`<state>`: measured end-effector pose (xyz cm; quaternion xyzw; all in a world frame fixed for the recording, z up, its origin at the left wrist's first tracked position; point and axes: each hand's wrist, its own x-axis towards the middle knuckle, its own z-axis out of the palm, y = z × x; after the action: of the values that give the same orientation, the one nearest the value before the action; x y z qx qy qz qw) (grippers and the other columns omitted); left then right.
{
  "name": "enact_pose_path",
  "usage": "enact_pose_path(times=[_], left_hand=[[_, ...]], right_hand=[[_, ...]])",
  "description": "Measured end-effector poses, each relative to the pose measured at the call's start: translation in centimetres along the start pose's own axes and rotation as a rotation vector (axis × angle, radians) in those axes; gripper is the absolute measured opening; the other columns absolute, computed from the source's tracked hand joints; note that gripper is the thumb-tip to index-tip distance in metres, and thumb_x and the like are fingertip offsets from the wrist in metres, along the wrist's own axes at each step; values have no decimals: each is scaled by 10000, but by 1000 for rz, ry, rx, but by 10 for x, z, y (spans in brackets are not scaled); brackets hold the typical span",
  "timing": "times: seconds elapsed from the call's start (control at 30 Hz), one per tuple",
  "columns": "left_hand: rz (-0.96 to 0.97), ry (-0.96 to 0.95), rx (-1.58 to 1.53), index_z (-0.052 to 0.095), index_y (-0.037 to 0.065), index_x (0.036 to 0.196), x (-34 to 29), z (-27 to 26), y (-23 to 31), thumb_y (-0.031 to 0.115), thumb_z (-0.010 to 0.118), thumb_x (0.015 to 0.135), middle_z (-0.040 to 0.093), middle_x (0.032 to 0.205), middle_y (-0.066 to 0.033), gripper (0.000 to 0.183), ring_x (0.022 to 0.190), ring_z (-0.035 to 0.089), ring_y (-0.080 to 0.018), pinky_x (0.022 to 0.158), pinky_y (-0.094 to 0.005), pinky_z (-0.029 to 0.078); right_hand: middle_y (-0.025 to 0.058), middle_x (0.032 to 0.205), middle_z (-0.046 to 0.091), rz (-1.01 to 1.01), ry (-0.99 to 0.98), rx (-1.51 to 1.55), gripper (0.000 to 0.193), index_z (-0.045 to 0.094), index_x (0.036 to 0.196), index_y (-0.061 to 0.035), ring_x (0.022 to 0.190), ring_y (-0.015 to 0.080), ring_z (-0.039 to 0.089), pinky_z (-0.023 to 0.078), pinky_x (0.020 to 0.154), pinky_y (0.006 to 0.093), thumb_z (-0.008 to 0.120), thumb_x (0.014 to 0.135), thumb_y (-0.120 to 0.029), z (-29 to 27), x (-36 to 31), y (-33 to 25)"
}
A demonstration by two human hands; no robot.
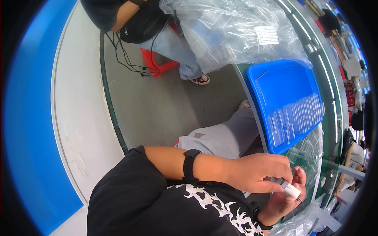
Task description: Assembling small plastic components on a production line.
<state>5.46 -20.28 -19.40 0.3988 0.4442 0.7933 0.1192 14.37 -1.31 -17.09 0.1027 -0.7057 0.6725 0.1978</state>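
Note:
A small white cylinder (291,190) with a greyish upper end is held between my two hands, near the right edge of the table. My left hand (267,171) pinches its grey end with thumb and forefinger. Around its lower part curl the fingers of my right hand (280,203), with other fingertips raised beside it. A thin metallic tip (299,200) shows at the cylinder's lower end. Just beyond the hands, a blue tray (271,84) holds rows of clear plastic tubes (303,118), lying side by side in its nearer half.
A large clear bag of plastic pieces (236,35) with a white label lies on the table beyond the tray. More clear plastic pieces (309,151) lie beside the tray. At the far left another person (141,27) sits on a red stool (161,67), near dangling black cables (124,59).

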Motion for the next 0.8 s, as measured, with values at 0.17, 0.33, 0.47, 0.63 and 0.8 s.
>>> enact_pose_path(times=[0.17, 0.33, 0.47, 0.63, 0.8], left_hand=[[44, -24, -17, 642, 89, 1215, -1, 4, -4, 81, 723, 927, 596, 1091, -94, 299, 950, 613, -241, 800, -352, 513], [-182, 30, 2, 592, 22, 1241, -1, -4, 11, -10, 744, 881, 563, 1203, -123, 392, 984, 657, -226, 864, -351, 549], [22, -27, 450, 573, 26, 1202, -1, -30, 18, -40, 779, 852, 660, 1163, -176, 411, 1046, 696, -283, 869, -353, 581], [33, -104, 423, 553, 29, 1221, -4, -39, 14, -38, 810, 822, 701, 1094, -167, 480, 924, 712, -298, 794, -357, 588], [-130, -163, 356, 482, 29, 1220, -8, -38, 21, -74, 790, 801, 676, 1047, -173, 530, 867, 687, -288, 744, -357, 559]], right_hand=[[198, 1469, 538, 55, 8, 230, 456, 664, 1253, -158, 1331, 377, 534, 444, 1093, 533, 734, 922, -464, 10, -9, 1], [146, 1145, 721, -129, 51, -317, 392, 667, 1154, -69, 1206, 385, 626, 455, 1077, 620, 745, 918, -372, 1, 11, -14], [156, 975, 782, -111, -169, -572, 260, 755, 988, -41, 1018, 342, 744, 429, 1091, 544, 849, 774, -156, 10, 39, -32], [74, 979, 782, -136, -346, -756, 270, 781, 969, -68, 1010, 256, 755, 423, 1093, 504, 885, 724, -116, 17, 54, -39], [58, 949, 789, -149, -417, -813, 240, 775, 923, -90, 982, 258, 763, 408, 1113, 529, 902, 730, -157, 16, 56, -40]])
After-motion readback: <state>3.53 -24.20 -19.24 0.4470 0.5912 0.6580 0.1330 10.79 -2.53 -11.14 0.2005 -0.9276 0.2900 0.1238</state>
